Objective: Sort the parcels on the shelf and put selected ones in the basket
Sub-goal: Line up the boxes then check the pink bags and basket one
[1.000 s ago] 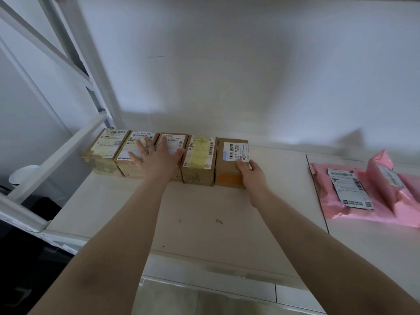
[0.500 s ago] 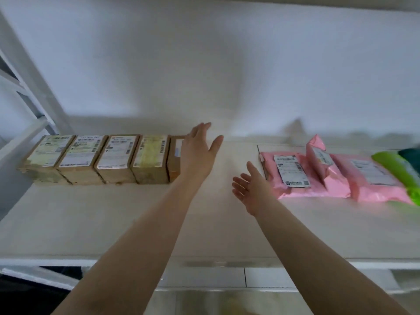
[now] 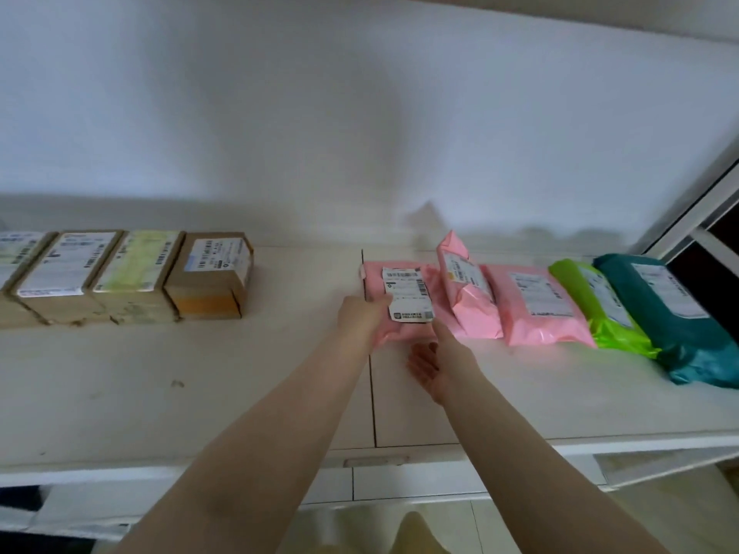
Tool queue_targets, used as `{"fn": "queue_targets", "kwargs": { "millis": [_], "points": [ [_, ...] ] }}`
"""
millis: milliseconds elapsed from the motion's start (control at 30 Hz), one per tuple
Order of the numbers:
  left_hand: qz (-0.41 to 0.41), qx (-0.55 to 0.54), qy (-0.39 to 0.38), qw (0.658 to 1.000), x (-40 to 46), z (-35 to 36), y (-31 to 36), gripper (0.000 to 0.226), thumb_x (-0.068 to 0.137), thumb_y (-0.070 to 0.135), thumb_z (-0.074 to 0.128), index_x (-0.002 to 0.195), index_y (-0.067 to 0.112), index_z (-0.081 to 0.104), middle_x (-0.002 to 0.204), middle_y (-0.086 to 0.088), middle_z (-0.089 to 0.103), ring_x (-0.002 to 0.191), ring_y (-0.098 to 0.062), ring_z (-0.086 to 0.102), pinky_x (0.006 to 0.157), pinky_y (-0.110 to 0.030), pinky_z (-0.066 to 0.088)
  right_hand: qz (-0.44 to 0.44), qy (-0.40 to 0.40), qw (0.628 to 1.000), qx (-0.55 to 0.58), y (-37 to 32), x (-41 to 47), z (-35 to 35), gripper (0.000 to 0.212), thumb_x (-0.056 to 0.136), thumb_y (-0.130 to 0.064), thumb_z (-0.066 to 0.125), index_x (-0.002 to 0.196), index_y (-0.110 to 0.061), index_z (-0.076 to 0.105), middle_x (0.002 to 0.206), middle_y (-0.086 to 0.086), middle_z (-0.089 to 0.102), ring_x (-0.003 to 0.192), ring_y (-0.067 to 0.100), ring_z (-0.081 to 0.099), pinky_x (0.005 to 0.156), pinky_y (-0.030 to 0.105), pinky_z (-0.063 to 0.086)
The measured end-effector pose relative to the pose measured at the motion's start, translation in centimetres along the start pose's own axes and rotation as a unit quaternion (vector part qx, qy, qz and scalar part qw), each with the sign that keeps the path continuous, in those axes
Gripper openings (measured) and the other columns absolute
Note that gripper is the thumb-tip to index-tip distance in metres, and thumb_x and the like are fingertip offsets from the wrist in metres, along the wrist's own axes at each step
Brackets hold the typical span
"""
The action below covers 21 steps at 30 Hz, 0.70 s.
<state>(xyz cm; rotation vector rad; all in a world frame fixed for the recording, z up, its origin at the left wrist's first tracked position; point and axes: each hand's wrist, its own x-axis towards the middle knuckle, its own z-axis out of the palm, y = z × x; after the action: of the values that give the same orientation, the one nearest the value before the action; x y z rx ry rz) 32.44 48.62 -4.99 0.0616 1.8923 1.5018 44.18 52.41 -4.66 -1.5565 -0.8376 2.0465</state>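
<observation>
A flat pink mailer bag [image 3: 404, 273] with a white label lies on the white shelf [image 3: 200, 377], leftmost of the soft parcels. My left hand [image 3: 362, 318] grips its near left corner, thumb on the label. My right hand [image 3: 434, 359] is palm up at the bag's near edge, fingers spread and partly under it. To the right lie a second pink bag [image 3: 468, 289] propped up, a third pink bag [image 3: 540, 305], a lime green bag [image 3: 600, 309] and a teal bag [image 3: 672, 317]. No basket is in view.
A row of several brown cardboard boxes [image 3: 212, 273] with labels stands at the back left of the shelf. A white wall rises behind. A white frame post [image 3: 696, 217] slants at the far right. A seam [image 3: 372, 393] splits the shelf boards.
Both hands left the cardboard boxes and swung right across the shelf. My left hand has closed on the leftmost pink bag, and my right hand has come up beneath its near edge.
</observation>
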Motion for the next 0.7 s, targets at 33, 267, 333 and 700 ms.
{"fn": "queue_targets", "kwargs": {
  "millis": [33, 267, 333, 700],
  "points": [
    [-0.004, -0.023, 0.004, 1.0, 0.1, 0.2, -0.2, 0.037, 0.083, 0.02, 0.072, 0.103, -0.008, 0.06, 0.093, -0.015, 0.063, 0.084, -0.026, 0.066, 0.058, -0.033, 0.054, 0.002, -0.004, 1.0, 0.003, -0.1, 0.1, 0.2, 0.026, 0.094, -0.035, 0.063, 0.087, -0.01, 0.06, 0.08, 0.008, 0.059, 0.068, 0.019, 0.056, 0.065, 0.032, 0.053],
    [0.001, -0.131, -0.006, 0.991, -1.5, 1.4, -0.7, 0.02, 0.087, -0.003, 0.064, 0.105, -0.01, 0.061, 0.101, -0.021, 0.068, 0.077, -0.03, 0.068, 0.047, -0.031, 0.058, 0.013, -0.063, 0.998, -0.005, -0.2, 1.0, 0.3, 0.03, 0.095, -0.035, 0.062, 0.111, -0.01, 0.064, 0.107, 0.009, 0.071, 0.104, 0.026, 0.066, 0.099, 0.042, 0.052],
    [0.007, -0.144, 0.01, 0.989, -2.1, 0.6, -0.5, 0.026, 0.087, -0.003, 0.063, 0.111, -0.009, 0.055, 0.105, -0.02, 0.066, 0.079, -0.031, 0.068, 0.055, -0.04, 0.06, 0.022, -0.066, 0.997, -0.027, -0.1, 1.2, 0.5, 0.034, 0.092, -0.04, 0.065, 0.107, -0.009, 0.066, 0.092, 0.006, 0.071, 0.091, 0.023, 0.068, 0.098, 0.041, 0.053],
    [0.076, -0.156, 0.023, 0.984, -5.6, -10.0, 1.5, 0.034, 0.083, 0.005, 0.072, 0.114, 0.002, 0.058, 0.11, -0.012, 0.071, 0.085, -0.031, 0.073, 0.057, -0.041, 0.061, -0.12, -0.178, 0.97, -0.117, -1.9, -1.0, 1.2, 0.039, 0.083, -0.038, 0.074, 0.113, -0.014, 0.068, 0.108, 0.006, 0.073, 0.101, 0.022, 0.068, 0.095, 0.038, 0.054]
  ]
}}
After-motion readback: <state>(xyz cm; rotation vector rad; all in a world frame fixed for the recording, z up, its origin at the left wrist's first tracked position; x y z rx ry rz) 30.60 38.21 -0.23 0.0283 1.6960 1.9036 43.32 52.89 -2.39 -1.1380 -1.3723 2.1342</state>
